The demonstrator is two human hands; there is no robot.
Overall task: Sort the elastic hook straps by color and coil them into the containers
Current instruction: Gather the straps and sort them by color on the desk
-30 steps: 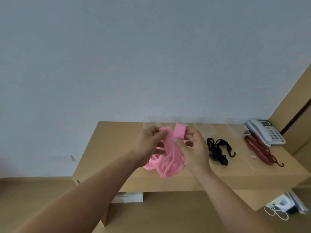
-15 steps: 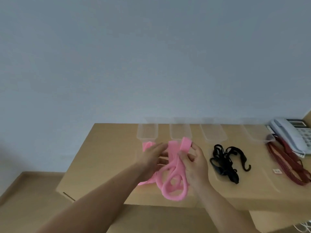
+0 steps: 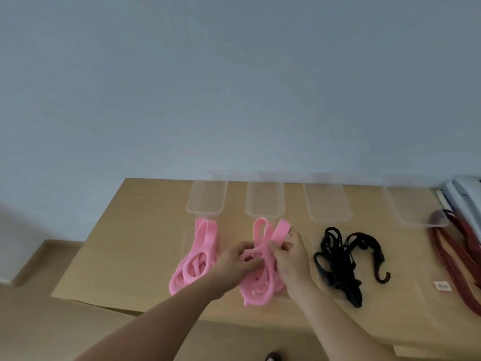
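Wooden table (image 3: 135, 230) against pale wall (image 3: 234, 87) — grey telephone (image 3: 466, 196) far right, small white label (image 3: 441, 285) lying flat.

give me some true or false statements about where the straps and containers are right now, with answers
1. The left hand and the right hand both grip the same pink strap bundle. True.
2. The black straps lie coiled in one of the clear containers. False: they lie on the table in front of the row, and the containers look empty.
3. Four clear containers stand in a row at the back of the table. True.
4. The dark red straps lie left of the pink ones. False: they are at the far right.
5. A second pink bundle lies left of the held one, and neither hand touches it. True.
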